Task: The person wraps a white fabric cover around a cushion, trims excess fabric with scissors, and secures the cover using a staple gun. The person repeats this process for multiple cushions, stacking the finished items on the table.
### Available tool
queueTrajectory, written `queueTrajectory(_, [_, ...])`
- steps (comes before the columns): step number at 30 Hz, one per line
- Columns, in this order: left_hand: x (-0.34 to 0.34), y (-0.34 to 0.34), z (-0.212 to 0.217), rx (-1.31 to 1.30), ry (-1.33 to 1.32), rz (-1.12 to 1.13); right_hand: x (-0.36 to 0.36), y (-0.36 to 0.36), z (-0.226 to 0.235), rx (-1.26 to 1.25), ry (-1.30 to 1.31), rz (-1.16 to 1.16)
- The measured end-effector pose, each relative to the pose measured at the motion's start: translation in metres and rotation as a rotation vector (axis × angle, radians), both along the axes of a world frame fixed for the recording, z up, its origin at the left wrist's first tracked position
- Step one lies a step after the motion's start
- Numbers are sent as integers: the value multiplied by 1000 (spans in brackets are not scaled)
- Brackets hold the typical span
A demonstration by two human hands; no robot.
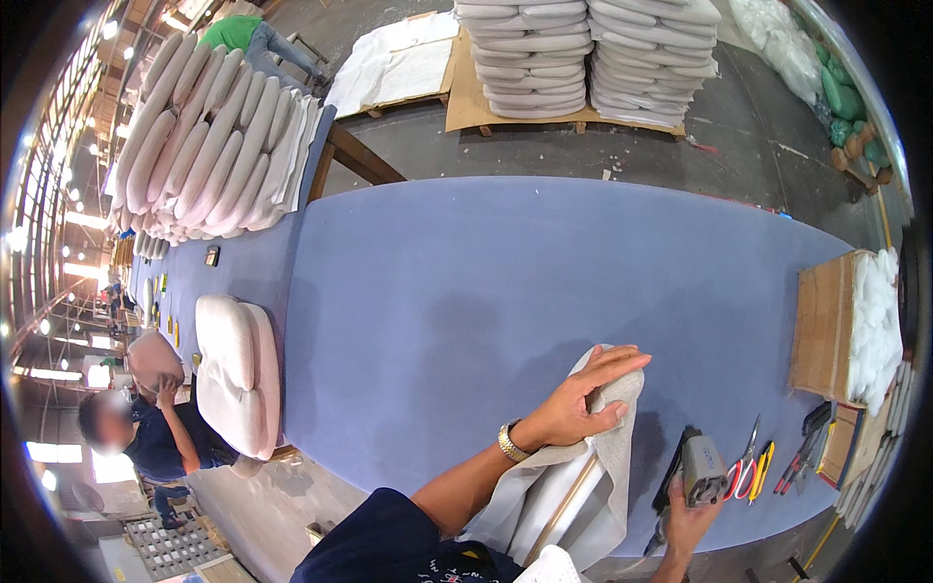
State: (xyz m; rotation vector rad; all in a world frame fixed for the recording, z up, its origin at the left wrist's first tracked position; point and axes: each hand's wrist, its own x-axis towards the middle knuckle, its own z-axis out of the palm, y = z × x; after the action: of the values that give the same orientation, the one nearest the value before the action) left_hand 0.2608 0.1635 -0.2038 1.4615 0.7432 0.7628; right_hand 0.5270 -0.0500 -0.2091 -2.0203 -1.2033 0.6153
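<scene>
A light beige fabric cover [620, 428] wraps the rounded end of a long piece, its white padding and a wooden strip [573, 496] showing on the near side. This piece leans from my body over the table's front edge. My left hand [593, 394], with a watch at the wrist, grips the covered end, fingers stretched over the top and thumb on the near side. To the right, my right hand [692, 515] is wrapped round a grey and black staple gun [702, 471], held just above the table and apart from the piece. Part of its grip is hidden.
Red-handled scissors [744, 471], a yellow cutter [762, 470] and pliers [799, 462] lie right on the blue table [437, 291]. A cardboard box [826, 325] of white stuffing stands behind them. Cushions [233, 374] sit at left, near a co-worker [165, 428]; more cushions [214, 136] are stacked beyond.
</scene>
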Motion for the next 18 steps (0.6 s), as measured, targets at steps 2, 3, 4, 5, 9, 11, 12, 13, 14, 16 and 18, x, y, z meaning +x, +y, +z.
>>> queueTrajectory(2, [1, -1, 3, 8, 12, 3, -9, 40, 33, -35, 187, 90])
queueTrajectory(3, [2, 0, 4, 11, 17, -2, -14, 61, 57, -58, 273, 126])
queueTrajectory(4, [4, 2, 4, 12, 15, -14, -16, 80, 78, -33, 229, 222])
queueTrajectory(5, [4, 4, 2, 35, 47, -10, -17, 97, 94, -25, 176, 314])
queueTrajectory(9, [2, -1, -1, -100, -9, 41, -20, 129, 127, -178, 131, 473])
queueTrajectory(11, [6, 0, 0, -77, -5, 55, -21, 139, 150, -234, 209, 516])
queueTrajectory(12, [6, -1, 2, -31, -15, 62, -21, 139, 152, -231, 196, 538])
queueTrajectory(13, [7, 5, 1, 35, -14, 79, -21, 146, 149, -208, 190, 573])
queueTrajectory(14, [13, 6, 0, 54, -8, 75, -21, 153, 156, -238, 193, 587])
queueTrajectory(16, [10, 7, -1, 115, 48, 82, -31, 156, 151, -194, 174, 566])
queueTrajectory(18, [13, 5, -2, 98, -25, 98, -35, 159, 152, -195, 158, 579])
